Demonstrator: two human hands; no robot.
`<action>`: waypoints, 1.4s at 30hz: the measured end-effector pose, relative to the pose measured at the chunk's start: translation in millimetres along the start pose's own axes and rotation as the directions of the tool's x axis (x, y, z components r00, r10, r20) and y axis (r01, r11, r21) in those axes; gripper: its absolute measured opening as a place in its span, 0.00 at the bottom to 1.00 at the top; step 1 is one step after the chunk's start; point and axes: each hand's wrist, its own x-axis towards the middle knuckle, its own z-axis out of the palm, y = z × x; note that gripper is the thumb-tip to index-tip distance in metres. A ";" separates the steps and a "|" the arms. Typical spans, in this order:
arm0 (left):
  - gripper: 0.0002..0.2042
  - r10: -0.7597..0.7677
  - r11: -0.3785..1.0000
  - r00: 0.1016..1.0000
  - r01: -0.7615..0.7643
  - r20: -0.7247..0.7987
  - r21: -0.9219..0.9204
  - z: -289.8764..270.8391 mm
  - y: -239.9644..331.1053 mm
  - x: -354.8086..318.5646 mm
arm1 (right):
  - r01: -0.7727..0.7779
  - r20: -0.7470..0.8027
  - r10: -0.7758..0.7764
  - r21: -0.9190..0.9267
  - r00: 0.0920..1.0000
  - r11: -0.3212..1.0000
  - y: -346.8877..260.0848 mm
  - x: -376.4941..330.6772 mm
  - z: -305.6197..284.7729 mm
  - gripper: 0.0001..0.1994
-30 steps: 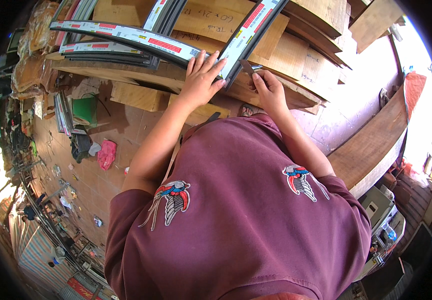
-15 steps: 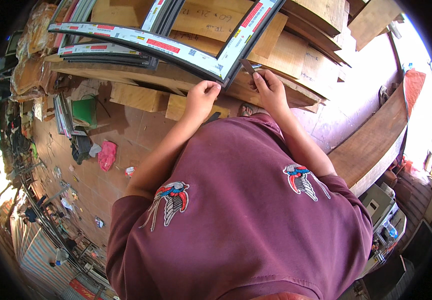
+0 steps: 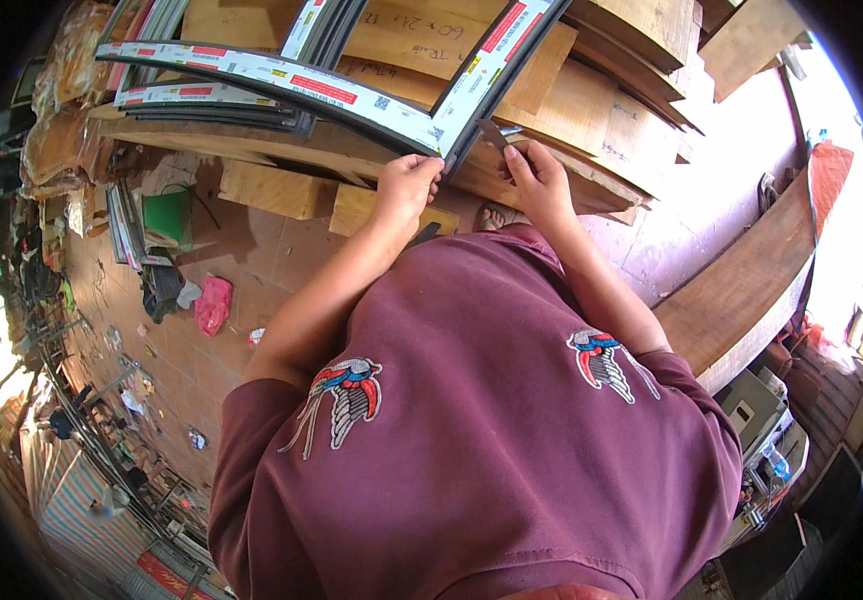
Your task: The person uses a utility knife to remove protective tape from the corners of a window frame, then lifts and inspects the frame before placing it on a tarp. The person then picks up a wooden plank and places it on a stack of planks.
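A dark metal frame wrapped in white and red tape lies on stacked wooden boards, its corner pointing toward me. My left hand is curled against the underside of that corner, gripping its edge. Just right of the corner, my right hand holds a small dark blade-like tool whose tip points at the frame's right side. My maroon shirt with embroidered birds fills the lower view and hides whatever is below my arms.
More taped frame lengths are stacked at the left. Wooden blocks sit under the boards. A green container and a pink cloth lie on the tiled floor. A long curved plank runs along the right.
My left hand has come off the top of the frame and curled under its corner. My right hand stays beside the corner, with the tool now showing.
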 end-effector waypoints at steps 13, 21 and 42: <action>0.06 0.780 0.150 0.588 -0.509 0.215 0.848 -38.1 -37.0 -15.3 | 0.015 -0.023 -0.014 0.044 1.000 0.999 -6.7 -0.7 -0.9 0.12; 0.06 0.687 -0.185 0.371 -0.743 0.625 0.644 -31.5 47.0 -7.1 | 0.025 -0.012 -0.025 0.023 1.000 0.999 -10.8 -2.9 1.5 0.10; 0.08 0.349 -0.275 0.520 -0.738 0.780 0.615 -12.4 82.7 36.7 | 0.008 -0.073 -0.002 0.076 0.997 0.997 -3.1 -19.3 -2.8 0.11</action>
